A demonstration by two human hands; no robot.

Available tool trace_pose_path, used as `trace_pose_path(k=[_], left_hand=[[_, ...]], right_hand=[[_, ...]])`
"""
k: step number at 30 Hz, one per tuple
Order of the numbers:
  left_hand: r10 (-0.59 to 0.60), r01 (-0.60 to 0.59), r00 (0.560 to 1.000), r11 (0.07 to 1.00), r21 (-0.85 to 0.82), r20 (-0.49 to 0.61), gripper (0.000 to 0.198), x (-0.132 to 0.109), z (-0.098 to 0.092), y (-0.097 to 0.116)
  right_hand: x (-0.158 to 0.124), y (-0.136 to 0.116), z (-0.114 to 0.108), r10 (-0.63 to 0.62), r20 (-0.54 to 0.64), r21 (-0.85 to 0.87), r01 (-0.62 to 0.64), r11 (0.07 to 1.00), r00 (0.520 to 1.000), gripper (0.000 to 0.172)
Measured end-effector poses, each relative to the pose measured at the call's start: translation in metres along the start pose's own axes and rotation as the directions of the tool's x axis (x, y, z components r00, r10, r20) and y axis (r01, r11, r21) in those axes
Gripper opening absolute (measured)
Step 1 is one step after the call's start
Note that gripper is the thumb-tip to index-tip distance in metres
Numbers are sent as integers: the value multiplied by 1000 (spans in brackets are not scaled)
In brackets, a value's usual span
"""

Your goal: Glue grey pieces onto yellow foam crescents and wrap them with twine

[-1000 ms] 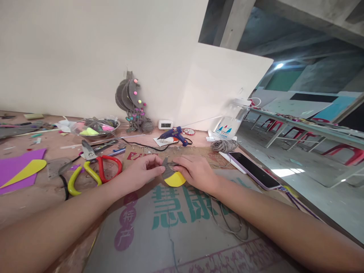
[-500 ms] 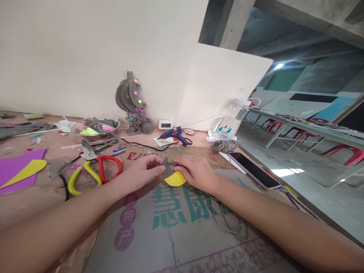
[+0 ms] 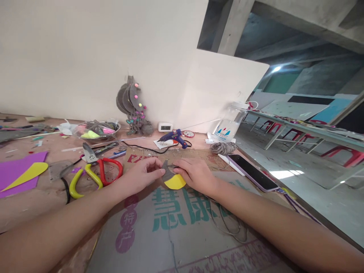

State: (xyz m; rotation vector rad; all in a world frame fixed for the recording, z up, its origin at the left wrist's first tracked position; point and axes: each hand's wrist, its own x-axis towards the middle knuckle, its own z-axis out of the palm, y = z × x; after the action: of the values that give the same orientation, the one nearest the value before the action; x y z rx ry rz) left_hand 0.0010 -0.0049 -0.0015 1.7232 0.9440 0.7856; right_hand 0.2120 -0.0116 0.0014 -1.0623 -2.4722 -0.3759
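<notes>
Between my hands is a small rounded yellow piece (image 3: 175,182), with grey cord (image 3: 168,173) laid over its upper left part. My left hand (image 3: 146,172) pinches the left edge of the grey part between thumb and fingers. On the other side, my right hand (image 3: 196,174) has its fingers closed on the piece and the cord near its top right. The fingertips partly hide what the right hand grips. Loose grey cord (image 3: 224,223) trails from under my right wrist across the printed cardboard (image 3: 148,242).
Yellow-handled scissors (image 3: 88,178) and red-handled scissors (image 3: 109,170) lie left, beside purple sheets (image 3: 17,167). Behind are a blue glue gun (image 3: 173,136), a small clock (image 3: 165,127), a grey hanging ornament (image 3: 131,100) and a plastic jug (image 3: 227,123). A cord bundle (image 3: 223,148) and phone (image 3: 253,171) lie right.
The view has shifted slightly, so things sit a little lower. Both hands keep nearly the same hold on the yellow piece and its grey cord.
</notes>
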Motion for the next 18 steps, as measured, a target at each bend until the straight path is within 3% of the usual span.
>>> trace_pose_path(k=[8, 18], left_hand=[[-12, 11, 1000, 998, -68, -19, 23, 1, 2, 2], [17, -17, 1000, 1000, -10, 7, 22, 1, 0, 0]], right_hand=[[-1, 0, 1, -20, -31, 18, 21, 1000, 999, 25], [0, -2, 0, -8, -32, 11, 8, 1000, 999, 26]])
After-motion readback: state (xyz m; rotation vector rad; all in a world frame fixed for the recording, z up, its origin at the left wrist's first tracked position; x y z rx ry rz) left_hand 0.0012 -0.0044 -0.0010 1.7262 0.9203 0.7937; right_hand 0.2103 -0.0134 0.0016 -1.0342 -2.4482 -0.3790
